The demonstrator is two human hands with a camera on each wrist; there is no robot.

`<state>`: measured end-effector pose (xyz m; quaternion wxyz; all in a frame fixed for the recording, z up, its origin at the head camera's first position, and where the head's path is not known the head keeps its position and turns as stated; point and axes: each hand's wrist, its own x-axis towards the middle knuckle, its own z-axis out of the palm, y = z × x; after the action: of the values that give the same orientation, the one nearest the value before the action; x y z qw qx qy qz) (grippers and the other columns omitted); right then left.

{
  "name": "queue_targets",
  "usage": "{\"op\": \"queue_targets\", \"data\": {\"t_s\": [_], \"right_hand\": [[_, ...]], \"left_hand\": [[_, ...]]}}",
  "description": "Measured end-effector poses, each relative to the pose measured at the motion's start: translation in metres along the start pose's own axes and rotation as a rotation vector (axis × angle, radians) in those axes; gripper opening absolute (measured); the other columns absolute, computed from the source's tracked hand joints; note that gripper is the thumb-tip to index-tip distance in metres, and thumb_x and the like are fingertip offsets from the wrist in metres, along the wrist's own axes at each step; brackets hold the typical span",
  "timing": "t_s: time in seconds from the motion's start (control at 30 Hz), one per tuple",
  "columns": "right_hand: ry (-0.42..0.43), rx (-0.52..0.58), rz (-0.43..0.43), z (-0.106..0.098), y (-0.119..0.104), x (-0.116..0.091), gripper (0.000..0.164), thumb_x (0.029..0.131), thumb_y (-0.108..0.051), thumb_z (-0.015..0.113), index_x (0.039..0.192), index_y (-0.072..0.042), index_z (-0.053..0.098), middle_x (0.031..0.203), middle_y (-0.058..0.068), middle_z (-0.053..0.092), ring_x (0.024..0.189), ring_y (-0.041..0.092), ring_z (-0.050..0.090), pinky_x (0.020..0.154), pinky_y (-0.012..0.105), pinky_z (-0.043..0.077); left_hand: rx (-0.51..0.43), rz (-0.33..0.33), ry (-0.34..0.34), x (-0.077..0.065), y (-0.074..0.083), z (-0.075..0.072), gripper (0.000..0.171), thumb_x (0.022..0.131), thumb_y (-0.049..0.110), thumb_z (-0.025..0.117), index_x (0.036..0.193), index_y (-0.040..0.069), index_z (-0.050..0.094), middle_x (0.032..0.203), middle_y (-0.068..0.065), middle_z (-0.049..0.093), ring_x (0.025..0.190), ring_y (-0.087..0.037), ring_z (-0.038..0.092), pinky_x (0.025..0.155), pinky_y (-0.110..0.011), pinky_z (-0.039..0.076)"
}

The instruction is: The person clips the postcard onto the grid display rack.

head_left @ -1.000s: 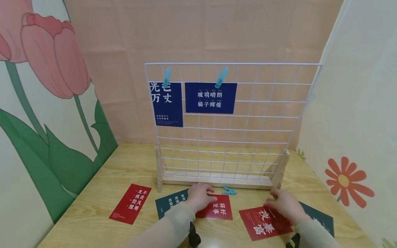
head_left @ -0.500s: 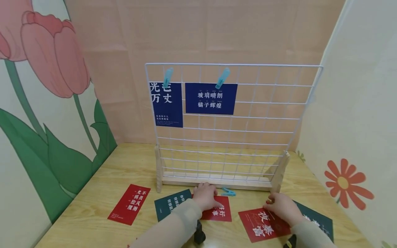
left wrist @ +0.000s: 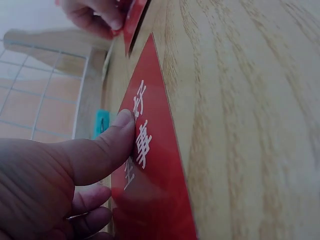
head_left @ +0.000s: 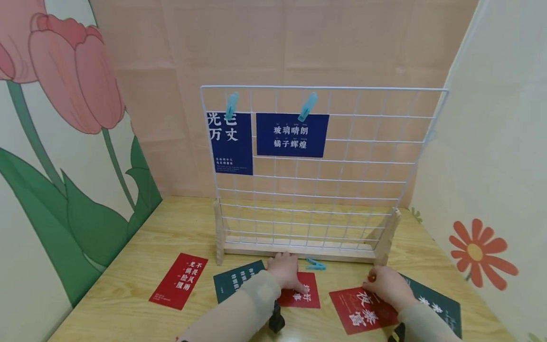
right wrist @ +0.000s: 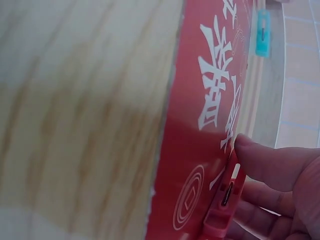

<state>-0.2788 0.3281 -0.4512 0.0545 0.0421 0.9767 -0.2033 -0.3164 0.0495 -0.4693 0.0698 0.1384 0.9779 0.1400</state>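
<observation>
My left hand is over a red card with white characters that lies on the table. In the left wrist view its thumb rests over the card's far edge, the other fingers bent beyond it. To the right, my right hand pinches a red clothespin at the far edge of a second red card. The thumb and fingers sit on either side of the clothespin in the right wrist view. A dark green card lies partly hidden behind the right hand and sleeve.
A white wire grid on a wooden base stands behind, with two navy cards under blue clothespins. A loose blue clothespin lies before it. Another red card and a green card lie left.
My left hand has shifted right over the middle red card, uncovering more of the green card. The right hand has moved slightly left and its fingers have closed in; the cards stay put.
</observation>
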Motion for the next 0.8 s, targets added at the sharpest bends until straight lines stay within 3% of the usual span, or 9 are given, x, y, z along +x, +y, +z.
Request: {"op": "queue_targets", "data": {"t_s": [0.13,0.3,0.5,0.8], "right_hand": [[0.007,-0.031,-0.010,0.000,-0.001,0.001,0.031,0.082,-0.026,0.077,0.099,-0.001,0.068,0.082,0.004,0.065,0.071,0.019,0.056,0.070,0.047,0.049],[0.004,-0.053,-0.014,0.000,-0.002,0.001,0.027,0.082,-0.024,0.076,0.096,-0.002,0.068,0.081,0.004,0.065,0.071,0.018,0.056,0.070,0.046,0.048],[0.000,-0.035,0.001,0.001,-0.003,0.000,0.028,0.082,-0.025,0.076,0.095,-0.002,0.068,0.080,0.004,0.064,0.070,0.018,0.056,0.069,0.046,0.049],[0.008,-0.058,-0.005,0.001,-0.004,0.001,0.027,0.082,-0.025,0.075,0.094,-0.002,0.068,0.079,0.004,0.064,0.069,0.018,0.055,0.070,0.046,0.049]], "left_hand": [[0.000,-0.032,0.004,0.004,-0.001,0.004,0.088,0.057,0.058,0.086,0.126,0.013,0.056,0.112,-0.008,0.057,0.097,-0.025,0.047,0.087,-0.045,0.042],[-0.023,-0.054,0.007,0.007,-0.003,0.009,0.088,0.056,0.058,0.086,0.125,0.012,0.055,0.107,-0.008,0.057,0.094,-0.024,0.047,0.085,-0.045,0.043],[-0.087,-0.054,-0.004,-0.003,-0.003,0.001,0.077,0.058,0.050,0.088,0.116,0.011,0.057,0.100,-0.006,0.058,0.091,-0.025,0.050,0.085,-0.046,0.044],[-0.179,-0.010,-0.051,-0.005,-0.008,-0.002,0.051,0.063,0.042,0.088,0.101,0.025,0.058,0.094,0.000,0.053,0.086,-0.020,0.047,0.076,-0.040,0.043]]}}
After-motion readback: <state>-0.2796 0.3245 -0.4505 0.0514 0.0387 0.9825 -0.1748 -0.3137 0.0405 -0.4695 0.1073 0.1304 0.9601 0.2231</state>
